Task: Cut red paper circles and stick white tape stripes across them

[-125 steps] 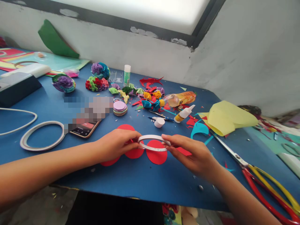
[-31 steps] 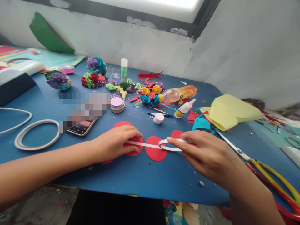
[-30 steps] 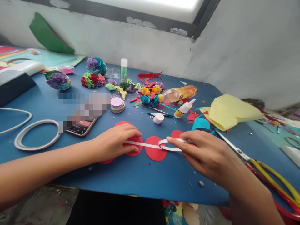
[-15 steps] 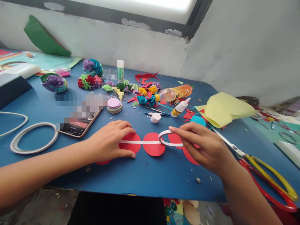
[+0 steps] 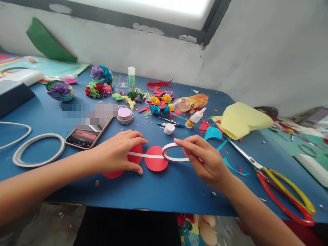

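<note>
Your left hand [image 5: 119, 152] spreads its fingers over a near disc [image 5: 135, 161] while your right hand [image 5: 205, 157] pinches the tape roll [image 5: 176, 159] at the neighbouring red disc [image 5: 156, 165]'s right edge, where an uneven tug could skew the white strip [image 5: 153, 156].

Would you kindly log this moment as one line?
left hand: over red paper circles | right hand: pinching white tape roll | white strip: runs from roll across circles
</note>
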`<state>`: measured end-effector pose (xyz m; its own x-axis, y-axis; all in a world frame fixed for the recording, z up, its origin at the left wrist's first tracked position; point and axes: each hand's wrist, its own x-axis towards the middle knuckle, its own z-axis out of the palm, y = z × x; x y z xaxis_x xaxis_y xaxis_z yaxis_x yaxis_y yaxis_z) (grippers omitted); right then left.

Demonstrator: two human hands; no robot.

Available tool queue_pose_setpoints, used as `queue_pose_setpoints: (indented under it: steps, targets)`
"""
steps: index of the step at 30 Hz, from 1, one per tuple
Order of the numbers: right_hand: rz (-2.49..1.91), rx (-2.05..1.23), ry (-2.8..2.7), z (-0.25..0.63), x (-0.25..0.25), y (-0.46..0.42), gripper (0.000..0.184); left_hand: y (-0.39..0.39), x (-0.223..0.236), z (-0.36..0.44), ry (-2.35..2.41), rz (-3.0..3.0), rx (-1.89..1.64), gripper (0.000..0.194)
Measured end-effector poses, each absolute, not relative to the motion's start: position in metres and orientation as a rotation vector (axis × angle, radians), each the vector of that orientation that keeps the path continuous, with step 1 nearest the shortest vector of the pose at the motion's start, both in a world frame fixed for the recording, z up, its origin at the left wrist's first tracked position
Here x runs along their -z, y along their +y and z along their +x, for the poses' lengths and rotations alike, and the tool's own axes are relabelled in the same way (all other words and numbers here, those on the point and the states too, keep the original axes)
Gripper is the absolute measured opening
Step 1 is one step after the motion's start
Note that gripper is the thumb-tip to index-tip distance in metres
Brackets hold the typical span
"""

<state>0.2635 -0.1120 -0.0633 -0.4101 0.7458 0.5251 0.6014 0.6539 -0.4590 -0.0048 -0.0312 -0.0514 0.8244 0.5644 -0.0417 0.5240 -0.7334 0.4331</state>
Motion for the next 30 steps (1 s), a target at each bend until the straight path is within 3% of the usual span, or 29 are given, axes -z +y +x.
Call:
queue_pose_setpoints:
  steps: [12, 21, 28, 30]
  targets:
    - [-0.961, -0.157, -2.323, 0.251, 0.044, -0.104, 0.046, -0.032, 0.044, -0.008, 0.708, 2.497, -0.448, 0.039]
    - [-0.907, 0.014, -2.243, 0.251, 0.025, -0.104, 0.057, -0.026, 0.049, -0.011, 0.733, 2.587, -0.233, 0.07]
    - [-0.846, -0.128, -2.3, 0.239, 0.043, -0.095, 0.051, -0.029, 0.046, -0.011, 0.711, 2.587, -0.321, 0.077]
    - [-0.848, -0.181, -2.327, 0.237, 0.046, -0.094, 0.05, -0.029, 0.048, -0.01, 0.7, 2.599, -0.355, 0.07]
